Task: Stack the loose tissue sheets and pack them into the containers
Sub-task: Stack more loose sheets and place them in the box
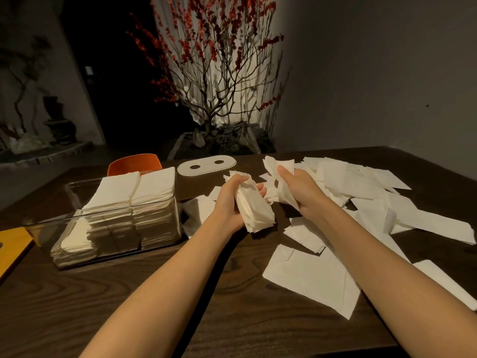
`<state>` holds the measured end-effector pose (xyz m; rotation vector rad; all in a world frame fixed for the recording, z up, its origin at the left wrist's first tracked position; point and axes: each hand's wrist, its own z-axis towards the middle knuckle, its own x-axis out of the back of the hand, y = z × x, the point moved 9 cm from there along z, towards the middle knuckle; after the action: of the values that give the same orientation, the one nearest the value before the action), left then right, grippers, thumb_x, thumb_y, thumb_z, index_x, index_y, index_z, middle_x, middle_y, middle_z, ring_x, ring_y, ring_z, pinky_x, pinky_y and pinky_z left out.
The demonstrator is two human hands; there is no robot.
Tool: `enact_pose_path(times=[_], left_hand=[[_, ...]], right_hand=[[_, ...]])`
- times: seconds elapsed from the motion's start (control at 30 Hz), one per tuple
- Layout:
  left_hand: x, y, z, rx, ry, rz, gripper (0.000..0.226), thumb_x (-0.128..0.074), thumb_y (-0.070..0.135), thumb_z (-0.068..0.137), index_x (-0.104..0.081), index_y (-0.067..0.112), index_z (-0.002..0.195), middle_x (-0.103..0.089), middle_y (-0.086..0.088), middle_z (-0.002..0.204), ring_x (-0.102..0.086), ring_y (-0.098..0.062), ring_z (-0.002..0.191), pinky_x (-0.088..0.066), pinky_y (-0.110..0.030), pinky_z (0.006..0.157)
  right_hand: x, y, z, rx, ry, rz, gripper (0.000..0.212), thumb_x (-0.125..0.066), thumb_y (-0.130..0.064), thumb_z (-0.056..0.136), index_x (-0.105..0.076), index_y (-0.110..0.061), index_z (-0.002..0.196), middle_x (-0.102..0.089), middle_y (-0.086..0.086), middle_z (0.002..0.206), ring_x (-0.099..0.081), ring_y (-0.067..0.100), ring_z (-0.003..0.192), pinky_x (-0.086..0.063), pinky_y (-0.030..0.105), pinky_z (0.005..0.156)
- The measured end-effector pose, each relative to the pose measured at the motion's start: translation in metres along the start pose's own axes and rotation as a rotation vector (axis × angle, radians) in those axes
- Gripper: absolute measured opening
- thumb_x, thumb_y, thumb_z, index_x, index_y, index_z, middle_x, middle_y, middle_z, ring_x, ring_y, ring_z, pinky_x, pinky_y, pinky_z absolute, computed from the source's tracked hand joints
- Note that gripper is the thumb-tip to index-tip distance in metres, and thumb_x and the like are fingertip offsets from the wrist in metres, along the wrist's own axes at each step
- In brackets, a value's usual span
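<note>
My left hand [229,202] grips a thick stack of white tissue sheets [255,210] above the table's middle. Just to its right, my right hand [296,187] holds a crumpled bunch of loose tissue sheets [277,167], raised off the table. Many loose white sheets [361,182] lie scattered over the right half of the table, with larger ones [309,275] near me. A clear plastic container [165,228] at the left holds tall stacks of tissues [134,192] filling its right part.
A white oval lid with two holes [206,166] lies behind the container. An orange chair back [134,162] stands at the table's far edge. A yellow object [13,246] sits at the left edge. A planter with a red-blossomed tree [219,143] stands beyond the dark wooden table [129,293].
</note>
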<state>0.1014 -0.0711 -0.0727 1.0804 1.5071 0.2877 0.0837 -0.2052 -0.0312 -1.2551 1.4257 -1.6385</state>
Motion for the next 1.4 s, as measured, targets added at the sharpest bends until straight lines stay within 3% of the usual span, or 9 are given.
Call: enact_pose_path(times=[0.17,0.47,0.57,0.7,0.83,0.97,1.07,1.27,1.4], left_hand=[[-0.023,-0.014,-0.008,0.052,-0.082,0.009,0.034,-0.067,0.045,0.084,-0.062,0.016,0.1,-0.072,-0.017,0.096,-0.063,-0.036,0.096,-0.05,-0.052,0.082],[-0.015,-0.002,-0.003,-0.065,-0.09,-0.016,0.024,-0.044,0.018,0.088,-0.059,0.008,0.104,-0.063,-0.018,0.099,-0.059,-0.031,0.088,-0.047,-0.043,0.083],[-0.011,0.005,-0.001,-0.145,-0.079,-0.06,0.03,-0.041,0.023,0.089,-0.064,0.005,0.097,-0.068,-0.016,0.09,-0.06,-0.03,0.086,-0.045,-0.043,0.091],[-0.003,0.006,-0.004,-0.202,-0.046,-0.016,0.032,-0.042,0.027,0.09,-0.064,0.006,0.099,-0.07,-0.016,0.09,-0.062,-0.031,0.086,-0.048,-0.043,0.089],[0.012,0.006,-0.011,-0.254,-0.018,0.123,0.036,-0.047,0.028,0.091,-0.053,0.01,0.121,-0.065,-0.017,0.114,-0.062,-0.033,0.103,-0.051,-0.045,0.086],[0.02,0.007,-0.018,-0.266,-0.049,0.246,0.024,-0.05,0.025,0.093,-0.052,0.014,0.114,-0.065,-0.016,0.113,-0.062,-0.033,0.105,-0.051,-0.047,0.086],[0.027,0.01,-0.016,-0.23,-0.016,0.4,0.035,-0.06,0.031,0.086,-0.055,0.012,0.115,-0.062,-0.02,0.121,-0.061,-0.036,0.11,-0.048,-0.05,0.098],[0.029,0.027,-0.012,-0.313,-0.067,0.734,0.015,-0.057,0.016,0.092,-0.061,0.02,0.105,-0.062,-0.01,0.12,-0.058,-0.03,0.113,-0.052,-0.046,0.095],[0.02,0.038,-0.019,-0.527,-0.066,1.102,0.03,-0.063,0.015,0.091,-0.055,0.02,0.119,-0.06,0.001,0.123,-0.056,-0.013,0.112,-0.047,-0.023,0.092]], right_hand=[[-0.026,-0.011,-0.009,0.162,-0.073,-0.128,0.042,-0.041,-0.038,0.101,-0.05,-0.012,0.132,-0.06,0.008,0.122,-0.057,0.02,0.101,-0.047,0.03,0.079],[-0.015,-0.009,-0.009,0.143,-0.028,-0.066,0.025,-0.04,-0.037,0.101,-0.054,-0.018,0.108,-0.059,0.008,0.112,-0.056,0.023,0.108,-0.047,0.035,0.094],[-0.028,0.006,-0.018,-0.072,-0.324,0.008,0.037,-0.048,-0.048,0.095,-0.055,-0.018,0.114,-0.063,0.007,0.115,-0.06,0.019,0.102,-0.051,0.028,0.084],[-0.039,0.016,-0.036,-0.222,-0.567,0.222,0.029,-0.069,-0.018,0.085,-0.057,-0.014,0.111,-0.066,0.007,0.108,-0.063,0.021,0.1,-0.056,0.032,0.081],[-0.032,0.018,-0.038,-0.23,-0.494,0.287,0.023,-0.067,-0.002,0.084,-0.058,-0.016,0.1,-0.063,0.008,0.109,-0.061,0.021,0.094,-0.056,0.032,0.072],[-0.035,0.03,-0.044,-0.323,-0.483,0.518,0.038,-0.068,0.004,0.08,-0.058,-0.014,0.111,-0.063,0.012,0.117,-0.062,0.03,0.103,-0.058,0.042,0.079],[-0.037,0.031,-0.052,-0.294,-0.498,0.513,0.027,-0.059,0.007,0.086,-0.056,-0.017,0.098,-0.063,0.008,0.1,-0.061,0.024,0.09,-0.058,0.035,0.064],[-0.025,0.028,-0.034,-0.086,-0.356,0.437,0.029,-0.053,0.009,0.089,-0.057,-0.018,0.1,-0.065,0.003,0.101,-0.063,0.014,0.088,-0.054,0.028,0.077],[-0.019,0.022,-0.026,0.084,-0.288,0.221,0.039,-0.053,0.009,0.087,-0.051,-0.019,0.114,-0.061,-0.005,0.104,-0.057,0.009,0.092,-0.051,0.02,0.069]])
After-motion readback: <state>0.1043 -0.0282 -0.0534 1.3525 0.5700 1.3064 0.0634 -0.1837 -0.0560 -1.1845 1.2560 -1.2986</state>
